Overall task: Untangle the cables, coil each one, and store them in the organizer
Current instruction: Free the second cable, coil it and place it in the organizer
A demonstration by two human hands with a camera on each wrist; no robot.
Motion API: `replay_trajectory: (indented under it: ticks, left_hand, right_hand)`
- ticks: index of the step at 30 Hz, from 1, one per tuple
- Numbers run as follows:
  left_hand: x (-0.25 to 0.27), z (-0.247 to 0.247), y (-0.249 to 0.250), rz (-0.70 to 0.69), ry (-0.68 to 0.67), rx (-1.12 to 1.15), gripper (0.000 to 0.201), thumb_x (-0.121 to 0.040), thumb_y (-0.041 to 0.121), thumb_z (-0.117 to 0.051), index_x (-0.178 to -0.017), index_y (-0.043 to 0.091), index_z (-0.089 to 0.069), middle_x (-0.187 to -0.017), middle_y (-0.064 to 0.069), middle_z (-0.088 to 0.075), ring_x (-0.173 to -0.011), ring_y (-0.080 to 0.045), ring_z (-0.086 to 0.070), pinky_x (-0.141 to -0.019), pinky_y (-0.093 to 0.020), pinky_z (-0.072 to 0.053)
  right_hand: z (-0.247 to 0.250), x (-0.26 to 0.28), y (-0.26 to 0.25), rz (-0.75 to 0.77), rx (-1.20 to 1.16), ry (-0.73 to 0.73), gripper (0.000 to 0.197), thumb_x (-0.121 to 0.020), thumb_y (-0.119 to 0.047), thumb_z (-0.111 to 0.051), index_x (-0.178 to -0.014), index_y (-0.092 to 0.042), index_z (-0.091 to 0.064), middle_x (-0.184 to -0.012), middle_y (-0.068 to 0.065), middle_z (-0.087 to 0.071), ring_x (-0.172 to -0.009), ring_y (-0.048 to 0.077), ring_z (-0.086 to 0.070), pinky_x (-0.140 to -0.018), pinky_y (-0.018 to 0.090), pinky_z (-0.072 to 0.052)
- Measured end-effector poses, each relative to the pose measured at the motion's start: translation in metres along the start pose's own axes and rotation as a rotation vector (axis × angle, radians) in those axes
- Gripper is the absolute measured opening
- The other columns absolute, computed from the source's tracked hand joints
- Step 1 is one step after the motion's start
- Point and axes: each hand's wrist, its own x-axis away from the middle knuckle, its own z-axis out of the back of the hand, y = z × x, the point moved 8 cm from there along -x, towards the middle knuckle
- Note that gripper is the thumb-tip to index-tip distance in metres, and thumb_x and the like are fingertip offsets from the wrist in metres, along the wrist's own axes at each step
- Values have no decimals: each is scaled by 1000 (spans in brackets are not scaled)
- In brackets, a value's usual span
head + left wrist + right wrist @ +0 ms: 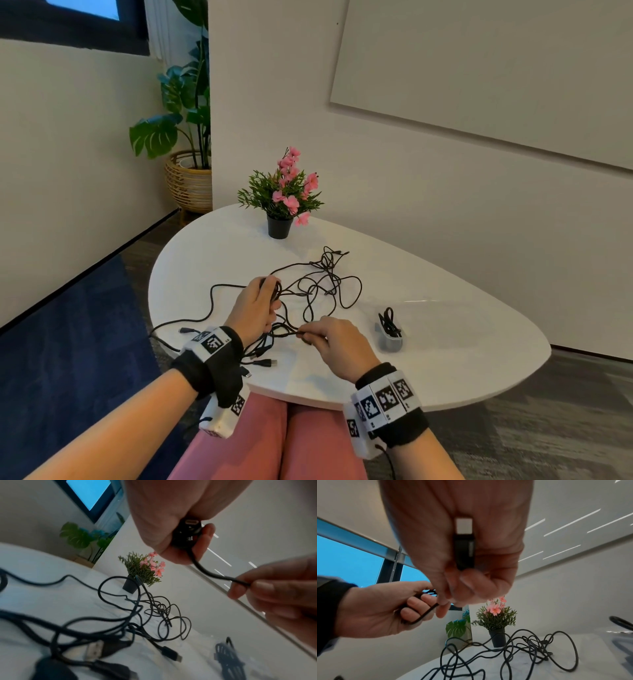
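Several black cables lie tangled on the white table. My left hand is raised above the tangle and grips a small coil of black cable, with a connector showing at the coil's top. A strand runs from that coil to my right hand, which pinches it between thumb and fingers. The right wrist view shows a USB plug held inside my right hand. The organizer, a small clear tray, sits to the right with one coiled black cable in it.
A potted plant with pink flowers stands at the table's far side, behind the tangle. Loose plugs lie near the table's front edge by my left wrist. A wall runs close along the right side. A large floor plant stands far left.
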Motion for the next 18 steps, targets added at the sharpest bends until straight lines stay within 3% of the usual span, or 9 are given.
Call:
replay_trajectory:
  ticks: [3,5,10,13,15,17,18]
  left_hand:
    - [0,0,6,-3,-18,130,21,-101,25,-33,-101,9,-45,-66,-3,-39,-48,-11,-39,-44,-27,-46]
    - [0,2,10,-11,-7,149,16,-101,20,-34,-102,9,-45,-65,-2,-37,-48,-10,-40,-46,-29,-51]
    - [5,-14,13,-32,-5,108,16,-100,19,-34,-94,12,-47,-62,0,-38,-45,-9,-34,-42,-24,-33]
    - [7,-23,17,-64,-29,95,17,-101,21,-35,-93,12,-47,-63,1,-39,-48,-9,-37,-45,-24,-36]
    - [9,-24,18,-72,-40,87,17,-101,22,-35,-99,11,-47,-65,1,-40,-51,-9,-39,-46,-23,-39]
    - [10,-22,19,-80,-28,120,19,-101,21,-34,-105,10,-48,-64,1,-39,-51,-10,-40,-47,-22,-41]
    - [10,-21,20,-89,-17,153,19,-101,20,-33,-106,9,-48,-64,1,-38,-50,-10,-40,-47,-22,-42]
  right_hand:
    - [14,3,6,-36,3,22,25,-96,-32,-44,-111,-32,-64,-104,0,-63,-98,23,-58,-84,41,-48]
    - [16,6,8,-35,18,13,25,-96,-32,-44,-111,-32,-64,-106,-1,-61,-99,21,-58,-84,41,-48]
    - [-4,7,-6,-43,134,-78,30,-94,-15,-42,-119,-23,-57,-113,-2,-62,-104,22,-58,-86,38,-46]
    - [-19,7,-17,-90,-88,-101,34,-93,-12,-39,-126,-16,-47,-101,-3,-67,-93,18,-61,-85,35,-49]
    - [-22,7,-24,-130,-320,-103,30,-96,-18,-39,-125,-13,-45,-90,-1,-63,-79,14,-59,-75,23,-46]
    - [-18,6,-26,-161,-399,-49,30,-96,-22,-43,-124,-12,-47,-97,2,-54,-79,9,-52,-71,14,-40]
    - [-18,5,-24,-175,-389,-21,32,-96,-23,-44,-125,-11,-45,-105,4,-48,-84,8,-48,-76,13,-38]
